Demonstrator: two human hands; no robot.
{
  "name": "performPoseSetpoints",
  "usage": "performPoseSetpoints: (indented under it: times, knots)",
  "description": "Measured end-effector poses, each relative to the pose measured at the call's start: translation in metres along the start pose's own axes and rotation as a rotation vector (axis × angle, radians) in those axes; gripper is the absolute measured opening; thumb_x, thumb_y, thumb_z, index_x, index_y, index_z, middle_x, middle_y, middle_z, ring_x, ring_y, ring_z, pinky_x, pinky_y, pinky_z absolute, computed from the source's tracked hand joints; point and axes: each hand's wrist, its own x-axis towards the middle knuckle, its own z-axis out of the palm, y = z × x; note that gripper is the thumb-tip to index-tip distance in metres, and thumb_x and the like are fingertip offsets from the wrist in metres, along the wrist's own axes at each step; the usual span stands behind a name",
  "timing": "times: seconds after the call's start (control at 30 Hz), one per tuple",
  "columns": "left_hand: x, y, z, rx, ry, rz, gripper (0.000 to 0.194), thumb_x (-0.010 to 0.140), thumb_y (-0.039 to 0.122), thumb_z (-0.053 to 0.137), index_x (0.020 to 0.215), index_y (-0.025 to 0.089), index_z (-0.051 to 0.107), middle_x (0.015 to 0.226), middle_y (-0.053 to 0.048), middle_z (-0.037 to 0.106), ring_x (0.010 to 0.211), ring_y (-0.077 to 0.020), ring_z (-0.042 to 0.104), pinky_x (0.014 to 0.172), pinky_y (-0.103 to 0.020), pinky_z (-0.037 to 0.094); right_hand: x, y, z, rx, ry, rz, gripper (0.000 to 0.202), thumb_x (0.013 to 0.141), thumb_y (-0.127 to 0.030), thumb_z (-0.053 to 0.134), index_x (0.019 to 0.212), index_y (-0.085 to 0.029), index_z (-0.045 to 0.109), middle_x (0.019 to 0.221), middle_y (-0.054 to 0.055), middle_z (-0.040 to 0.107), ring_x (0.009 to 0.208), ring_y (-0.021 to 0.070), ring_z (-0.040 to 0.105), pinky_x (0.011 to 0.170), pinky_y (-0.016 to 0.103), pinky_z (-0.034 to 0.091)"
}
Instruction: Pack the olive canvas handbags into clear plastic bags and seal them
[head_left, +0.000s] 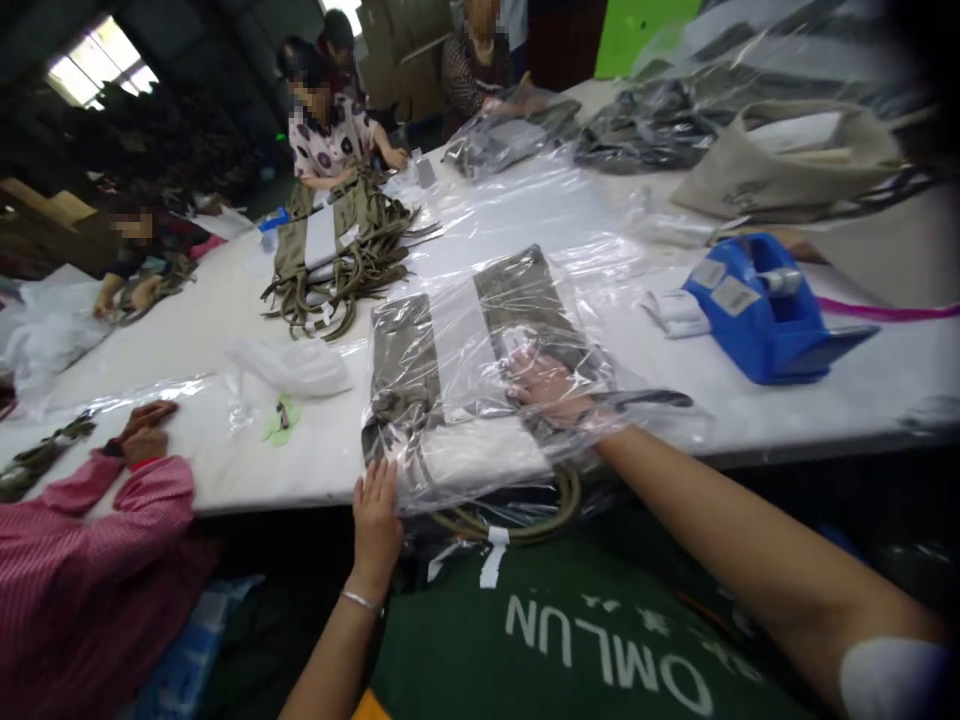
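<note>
A clear plastic bag [457, 345] lies at the table's front edge with folded olive-green cloth [525, 290] and a white sheet inside. My right hand [551, 385] rests flat on the cloth's right part, fingers stretched out. Plastic film bunches around that wrist; whether the hand is inside the bag or on top, I cannot tell. At the bag's near left corner, my left hand [377, 515] lies with its fingers extended against the film. Olive cords [551, 520] with a white tag hang over the table edge between my arms.
A blue tape dispenser [757, 310] stands on the right. Tied olive pieces [337, 240] are stacked beyond the bag, near crumpled white plastic [289, 368]. A beige fabric item [787, 160] lies back right. A co-worker in a pink sleeve [154, 500] sits left; other people work across the table [480, 215].
</note>
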Motion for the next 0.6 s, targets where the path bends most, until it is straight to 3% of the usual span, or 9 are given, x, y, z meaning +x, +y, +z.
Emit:
performPoseSetpoints:
  times: [0.13, 0.23, 0.3, 0.37, 0.4, 0.43, 0.53, 0.6]
  knots:
    - [-0.017, -0.012, -0.006, 0.013, -0.043, 0.007, 0.094, 0.070, -0.009, 0.035, 0.156, 0.030, 0.029, 0.150, -0.009, 0.048, 0.144, -0.0266, 0.039, 0.118, -0.060, 0.032, 0.012, 0.010, -0.006, -0.107, -0.127, 0.032, 0.040, 0.087, -0.028, 0.069, 0.124, -0.014, 0.068, 0.138, 0.022, 0.058, 0.144, 0.0338, 0.037, 0.117, 0.052, 0.027]
    - [-0.040, -0.017, -0.011, 0.020, -0.026, -0.037, 0.086, 0.071, -0.010, 0.035, 0.150, 0.024, 0.041, 0.154, -0.009, 0.043, 0.145, -0.0249, 0.036, 0.121, -0.056, 0.028, 0.005, -0.012, -0.010, -0.156, -0.046, 0.007, 0.050, 0.092, -0.032, 0.061, 0.136, -0.008, 0.059, 0.146, 0.023, 0.049, 0.148, 0.0318, 0.028, 0.120, 0.053, 0.022]
    - [-0.055, -0.016, -0.012, -0.021, -0.005, -0.045, 0.080, 0.075, -0.009, 0.033, 0.148, 0.023, 0.044, 0.154, -0.008, 0.044, 0.145, -0.0227, 0.037, 0.122, -0.052, 0.027, -0.003, -0.037, -0.004, -0.090, -0.007, -0.082, 0.046, 0.096, -0.032, 0.054, 0.132, -0.004, 0.061, 0.143, 0.022, 0.053, 0.145, 0.0267, 0.036, 0.122, 0.047, 0.023]
    - [-0.066, -0.013, -0.014, -0.127, 0.020, -0.015, 0.075, 0.081, -0.008, 0.030, 0.146, 0.024, 0.046, 0.150, -0.007, 0.050, 0.143, -0.0199, 0.041, 0.122, -0.050, 0.029, -0.005, -0.066, 0.011, 0.051, -0.083, -0.202, 0.041, 0.100, -0.033, 0.047, 0.121, -0.005, 0.067, 0.131, 0.017, 0.064, 0.132, 0.0182, 0.053, 0.118, 0.034, 0.032]
    - [-0.068, -0.010, -0.015, -0.194, 0.040, -0.002, 0.072, 0.083, -0.007, 0.029, 0.145, 0.025, 0.048, 0.147, -0.006, 0.053, 0.141, -0.0190, 0.043, 0.121, -0.049, 0.031, -0.002, -0.079, 0.022, 0.123, -0.154, -0.267, 0.036, 0.100, -0.032, 0.045, 0.112, -0.010, 0.072, 0.126, 0.013, 0.068, 0.126, 0.0146, 0.058, 0.113, 0.029, 0.039]
    - [-0.069, -0.008, -0.018, -0.261, 0.070, 0.003, 0.069, 0.086, -0.006, 0.028, 0.143, 0.025, 0.050, 0.145, -0.006, 0.055, 0.140, -0.0187, 0.045, 0.121, -0.049, 0.032, 0.004, -0.092, 0.035, 0.175, -0.224, -0.323, 0.034, 0.100, -0.029, 0.047, 0.116, -0.011, 0.070, 0.124, 0.009, 0.070, 0.124, 0.0131, 0.059, 0.113, 0.026, 0.039]
    - [-0.065, -0.002, -0.028, -0.390, 0.189, -0.012, 0.058, 0.092, -0.001, 0.032, 0.138, 0.025, 0.055, 0.140, -0.007, 0.059, 0.136, -0.0206, 0.050, 0.119, -0.052, 0.034, 0.036, -0.122, 0.080, 0.156, -0.375, -0.391, 0.031, 0.094, -0.019, 0.056, 0.123, -0.018, 0.068, 0.132, 0.008, 0.066, 0.135, 0.0201, 0.051, 0.116, 0.038, 0.039]
    - [-0.060, 0.000, -0.034, -0.396, 0.250, -0.020, 0.053, 0.093, 0.002, 0.037, 0.137, 0.024, 0.056, 0.139, -0.009, 0.060, 0.135, -0.0229, 0.052, 0.119, -0.056, 0.032, 0.063, -0.137, 0.111, 0.103, -0.445, -0.400, 0.040, 0.090, -0.018, 0.063, 0.129, -0.013, 0.064, 0.140, 0.013, 0.058, 0.140, 0.0271, 0.044, 0.118, 0.047, 0.033]
